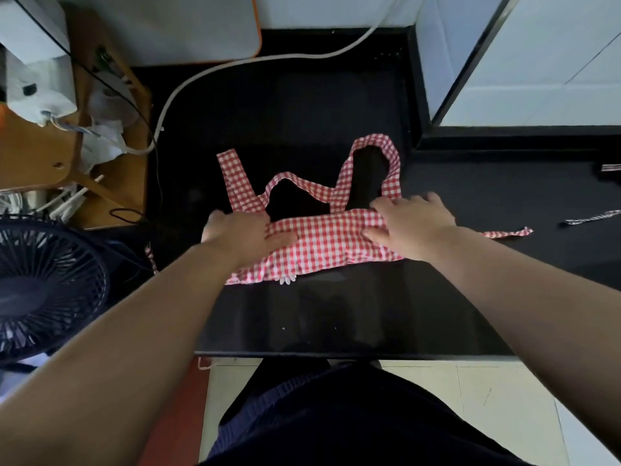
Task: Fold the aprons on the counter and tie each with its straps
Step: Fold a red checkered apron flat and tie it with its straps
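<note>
Red-and-white checked cloth: an apron (322,243), folded into a narrow band, lies across the middle of a black counter (336,314). I cannot see either end of the band, because my left hand (242,233) covers one and my right hand (410,227) covers the other. The left fingertips blur against the dark surface. A bit of white trim (287,280) peeks from the band's near edge, and I cannot make out what it is. Far right, a pale scrap (591,217) is too small to identify.

The counter's near edge runs just in front of my body, with glossy black surface between it and the apron. Beyond the apron the counter stays open back to the wall, crossed only by a white cable (302,56). The counter's left edge lies close to my left hand. A dark fan (43,290) sits past that edge.

Both hands rest palm down on the band with fingers spread and straight, pressing it flat. A wide strap (235,176) runs away from the left hand. A neck loop (393,156) arches away just beyond the right fingers. A thin strap (507,233) trails right from under my right wrist.
</note>
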A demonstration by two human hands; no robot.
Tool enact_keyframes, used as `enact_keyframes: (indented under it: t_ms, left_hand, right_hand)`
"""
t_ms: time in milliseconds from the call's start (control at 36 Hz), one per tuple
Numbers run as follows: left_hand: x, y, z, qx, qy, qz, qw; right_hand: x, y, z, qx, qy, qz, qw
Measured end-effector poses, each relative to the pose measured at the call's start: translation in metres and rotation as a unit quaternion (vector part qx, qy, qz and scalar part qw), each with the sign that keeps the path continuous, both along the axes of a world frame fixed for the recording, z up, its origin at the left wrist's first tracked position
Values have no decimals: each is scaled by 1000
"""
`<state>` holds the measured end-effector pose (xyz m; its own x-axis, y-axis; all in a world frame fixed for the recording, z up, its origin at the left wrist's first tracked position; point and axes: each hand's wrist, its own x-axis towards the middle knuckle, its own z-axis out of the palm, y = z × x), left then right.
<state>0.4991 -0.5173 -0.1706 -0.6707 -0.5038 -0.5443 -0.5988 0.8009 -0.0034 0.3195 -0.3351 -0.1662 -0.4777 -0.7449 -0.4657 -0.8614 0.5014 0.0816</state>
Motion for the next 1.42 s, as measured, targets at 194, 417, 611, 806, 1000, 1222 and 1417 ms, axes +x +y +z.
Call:
enact_keyframes:
  t_ms: [194,417,611,806,1000,1222,1417]
  left_hand:
    - [11,65,-32,25,83,-17,996]
    - [60,50,-56,-37,79,-21,996]
    - [73,57,-42,-106,136,242,955]
    - [36,92,-19,115,267,762,578]
    - [25,77,-16,278,366,777,430]
    - [28,84,-47,-41,418,216,881]
    - [36,86,-49,-61,169,-21,983]
  right_hand:
    - [33,-3,-19,-10,-85,26,996]
    - [45,10,-40,15,-107,-15,994]
    - [67,5,-35,-203,-61,59,975]
    - [63,-3,-29,-186,-209,7,960]
    - [66,-6,-28,-167,-233,-2,958]
    - [63,-7,-37,-163,-229,-18,960]
    - [60,4,-34,-204,-275,-96,934]
